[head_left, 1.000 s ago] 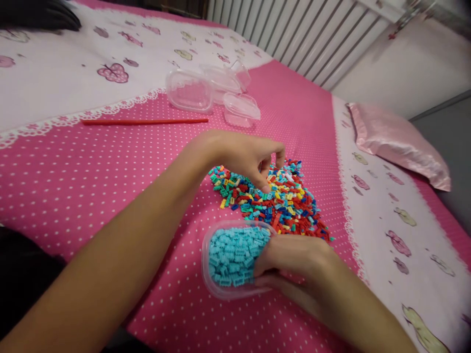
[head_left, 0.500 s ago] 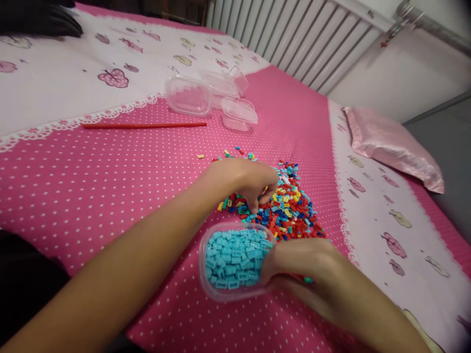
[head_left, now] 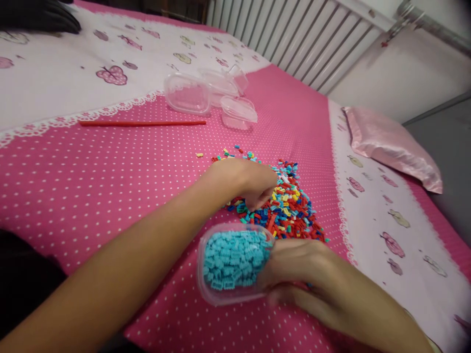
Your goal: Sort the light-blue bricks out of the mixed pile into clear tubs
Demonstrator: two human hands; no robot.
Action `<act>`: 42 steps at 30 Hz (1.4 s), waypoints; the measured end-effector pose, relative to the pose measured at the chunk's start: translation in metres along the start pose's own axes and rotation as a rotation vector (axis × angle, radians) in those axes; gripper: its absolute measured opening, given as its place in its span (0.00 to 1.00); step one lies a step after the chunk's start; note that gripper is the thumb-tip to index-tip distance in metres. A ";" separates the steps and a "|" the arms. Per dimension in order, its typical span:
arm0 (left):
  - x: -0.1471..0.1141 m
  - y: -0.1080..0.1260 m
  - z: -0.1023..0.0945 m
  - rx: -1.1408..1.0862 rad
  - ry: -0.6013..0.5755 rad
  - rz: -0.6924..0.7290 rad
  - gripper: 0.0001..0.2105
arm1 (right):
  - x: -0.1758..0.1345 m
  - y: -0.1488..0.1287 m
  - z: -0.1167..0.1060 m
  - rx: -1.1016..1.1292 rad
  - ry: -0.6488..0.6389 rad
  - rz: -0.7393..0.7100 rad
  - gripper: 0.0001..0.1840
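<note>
A clear plastic container (head_left: 206, 296) full of light blue toy building bricks (head_left: 233, 257) is in front of me. My right hand (head_left: 298, 269) grips its right end, covering that side; the fingers are slightly blurred. Just beyond it spreads a heap of small mixed bricks (head_left: 294, 208) in red, blue, yellow, white and green. Over the heap's left part, my left hand (head_left: 257, 184) bends down with fingers curled together and tips among the bricks. What they pinch, if anything, is hidden.
Several clear plastic containers (head_left: 187, 93) stand farther back. A long red stick (head_left: 143, 123) lies left of them on the pink dotted bedspread (head_left: 91, 181). A pink satin pillow (head_left: 393, 147) is at the right, a white radiator (head_left: 287, 37) behind, a black object (head_left: 40, 17) far left.
My left hand's fingers have closed tighter and turned down into the heap. The container and my right hand have shifted slightly left, the right thumb now showing below the fingers.
</note>
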State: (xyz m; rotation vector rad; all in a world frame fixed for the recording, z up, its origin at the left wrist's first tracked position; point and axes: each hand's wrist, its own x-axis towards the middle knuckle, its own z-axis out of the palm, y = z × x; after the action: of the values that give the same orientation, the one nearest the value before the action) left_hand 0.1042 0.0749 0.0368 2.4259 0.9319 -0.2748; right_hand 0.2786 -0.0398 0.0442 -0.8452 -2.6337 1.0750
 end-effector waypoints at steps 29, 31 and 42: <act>-0.032 -0.004 -0.026 -0.254 -0.014 0.429 0.02 | 0.005 0.012 0.002 -0.190 0.589 0.036 0.06; -0.029 -0.006 -0.024 -0.252 -0.020 0.413 0.03 | 0.008 0.014 0.002 -0.228 0.586 0.048 0.06; -0.028 -0.026 -0.024 -0.283 0.174 0.411 0.14 | 0.010 0.009 0.014 -0.075 0.647 0.127 0.05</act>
State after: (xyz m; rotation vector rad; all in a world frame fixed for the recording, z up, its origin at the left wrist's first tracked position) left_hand 0.0665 0.0885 0.0573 2.3296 0.4803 0.2061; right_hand 0.2691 -0.0372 0.0269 -1.1536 -2.1027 0.5862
